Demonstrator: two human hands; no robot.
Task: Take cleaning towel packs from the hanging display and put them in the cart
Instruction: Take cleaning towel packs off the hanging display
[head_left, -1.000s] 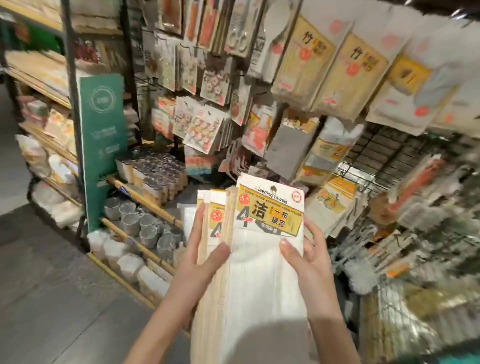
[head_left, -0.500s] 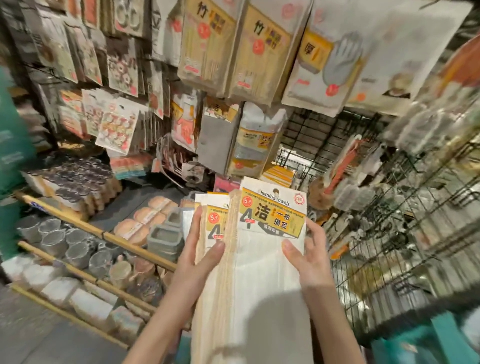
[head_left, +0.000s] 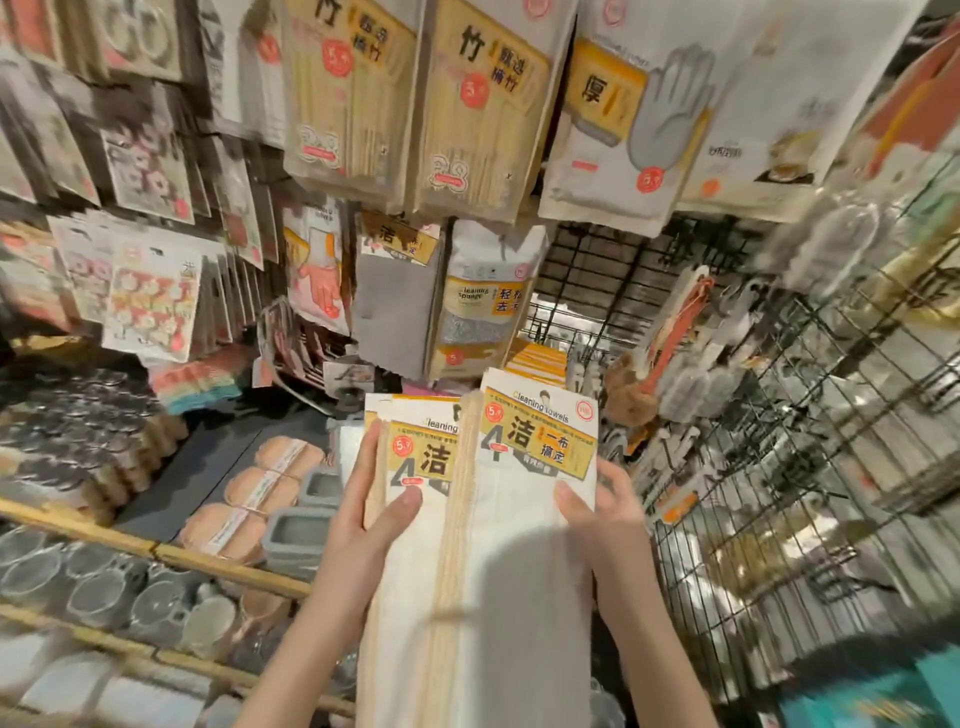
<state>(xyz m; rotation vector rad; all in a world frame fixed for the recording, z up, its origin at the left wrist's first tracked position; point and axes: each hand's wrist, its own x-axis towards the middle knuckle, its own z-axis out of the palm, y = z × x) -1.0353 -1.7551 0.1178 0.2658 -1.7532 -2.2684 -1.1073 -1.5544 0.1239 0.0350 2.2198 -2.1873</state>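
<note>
Centre frame: left hand (head_left: 371, 512) and right hand (head_left: 605, 512) pinch a light, floppy stack of cleaning towel packs (head_left: 498, 519) by its long edges, best supported from beneath.

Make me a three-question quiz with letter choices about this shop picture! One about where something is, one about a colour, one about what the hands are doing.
1. Where is the grey glove pack?
A. hanging above the towel packs
B. on the floor
C. in the left hand

2. What colour is the label band on the front cleaning towel pack?
A. blue
B. yellow
C. green

3. What are the hands doing?
A. both empty
B. only one holds a pack
C. both hold towel packs

Answers:
1 A, it hangs on the top row of the display.
2 B, the band with the big characters is yellow.
3 C, the left hand and right hand each grip the stack's sides.
</note>
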